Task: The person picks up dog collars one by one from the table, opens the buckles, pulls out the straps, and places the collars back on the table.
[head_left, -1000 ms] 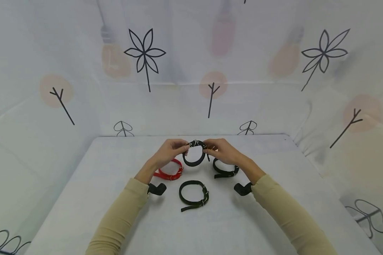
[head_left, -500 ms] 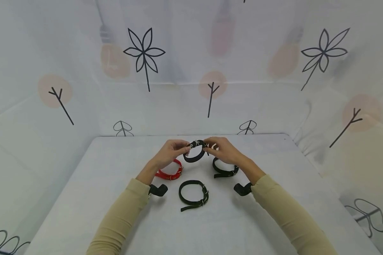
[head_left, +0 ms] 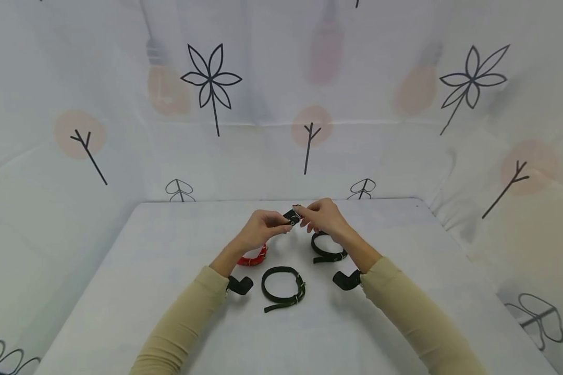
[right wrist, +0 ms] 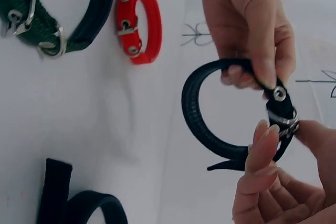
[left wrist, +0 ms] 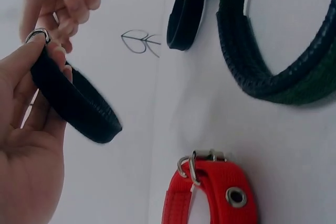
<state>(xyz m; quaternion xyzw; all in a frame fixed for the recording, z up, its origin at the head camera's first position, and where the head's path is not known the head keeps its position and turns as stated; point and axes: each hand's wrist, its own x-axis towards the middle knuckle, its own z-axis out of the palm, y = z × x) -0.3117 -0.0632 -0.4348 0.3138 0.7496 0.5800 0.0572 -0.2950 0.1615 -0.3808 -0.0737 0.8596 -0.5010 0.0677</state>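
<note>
Both hands hold a black dog collar (head_left: 291,216) up over the far part of the table, its loop turned nearly edge-on in the head view. My left hand (head_left: 262,229) pinches the strap beside a metal eyelet. At the silver buckle, my right hand (head_left: 326,216) grips the collar between thumb and fingers. In the right wrist view the collar (right wrist: 195,114) forms a round loop, and its free tail sticks out near the right fingers. A red collar (head_left: 258,259) lies below the left hand, partly hidden by it. Below the right hand lies another black collar (head_left: 328,257).
A dark green collar (head_left: 281,300) lies nearest on the white table (head_left: 309,344), its tail pointing left. A black wrist camera (head_left: 241,285) hangs under the left wrist, and a second camera (head_left: 347,280) under the right. Printed white cloth (head_left: 262,156) encloses the table's back and sides.
The held collar has turned from an open ring facing me to nearly edge-on. My left hand has shifted slightly right and lower, covering more of the red collar; my right hand has tilted over the buckle.
</note>
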